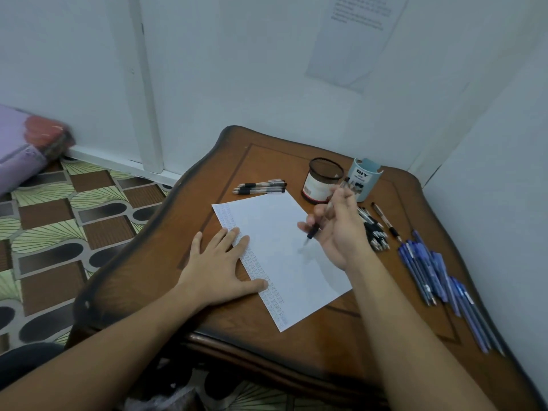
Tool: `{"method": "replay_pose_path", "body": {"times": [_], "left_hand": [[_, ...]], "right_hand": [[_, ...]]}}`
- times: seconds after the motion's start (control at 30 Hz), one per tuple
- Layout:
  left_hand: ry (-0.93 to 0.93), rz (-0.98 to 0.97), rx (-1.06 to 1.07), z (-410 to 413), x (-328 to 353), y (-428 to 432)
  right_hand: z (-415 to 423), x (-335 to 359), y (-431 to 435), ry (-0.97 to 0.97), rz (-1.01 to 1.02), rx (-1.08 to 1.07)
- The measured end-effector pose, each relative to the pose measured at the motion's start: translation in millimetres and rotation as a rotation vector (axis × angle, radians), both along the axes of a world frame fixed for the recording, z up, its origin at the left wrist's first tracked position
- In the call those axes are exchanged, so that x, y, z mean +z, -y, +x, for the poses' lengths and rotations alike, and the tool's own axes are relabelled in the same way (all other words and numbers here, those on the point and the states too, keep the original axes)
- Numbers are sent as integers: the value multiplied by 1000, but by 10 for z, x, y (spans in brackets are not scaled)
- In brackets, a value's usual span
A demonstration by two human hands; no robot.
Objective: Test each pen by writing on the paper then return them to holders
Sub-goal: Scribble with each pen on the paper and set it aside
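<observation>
The left hand (pixel 221 269) lies flat, fingers spread, on the white paper (pixel 284 232). The right hand (pixel 341 229) pinches a clear pen (pixel 313 231), its tip blurred above the paper. A mesh holder (pixel 323 179) and a blue holder (pixel 366 176) stand behind on the glossy wooden table (pixel 296 345).

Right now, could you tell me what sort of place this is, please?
Probably a room in a home: a carved wooden table in a white-walled corner, with patterned flooring and what looks like rolled bedding against the wall.
</observation>
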State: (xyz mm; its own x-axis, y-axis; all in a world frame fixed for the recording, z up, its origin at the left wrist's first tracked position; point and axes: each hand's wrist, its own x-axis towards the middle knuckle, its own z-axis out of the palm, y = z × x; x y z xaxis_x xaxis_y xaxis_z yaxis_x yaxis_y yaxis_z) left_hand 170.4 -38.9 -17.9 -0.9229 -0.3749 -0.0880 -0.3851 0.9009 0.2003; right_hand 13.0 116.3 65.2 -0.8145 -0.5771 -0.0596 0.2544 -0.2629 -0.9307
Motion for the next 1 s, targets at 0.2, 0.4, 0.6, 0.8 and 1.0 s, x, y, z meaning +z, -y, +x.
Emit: {"method": "replay_pose_path", "body": {"times": [0.2,0.4,0.6,0.8,1.0], "left_hand": [[-10,-6,6,3,7,-14],[-15,-14,2,-6,-12,0],[-22,-21,3,-17,-30,2],[-24,-17,10,-9,-14,-14],[-25,-15,13,-6,-12,-25]], "right_hand": [[262,-84,-230,-52,155,78],[315,-207,-327,-86,125,69],[387,-441,-377,62,143,103],[459,-666,-450,-290,353,209],[556,-765,-416,-415,485,64]]}}
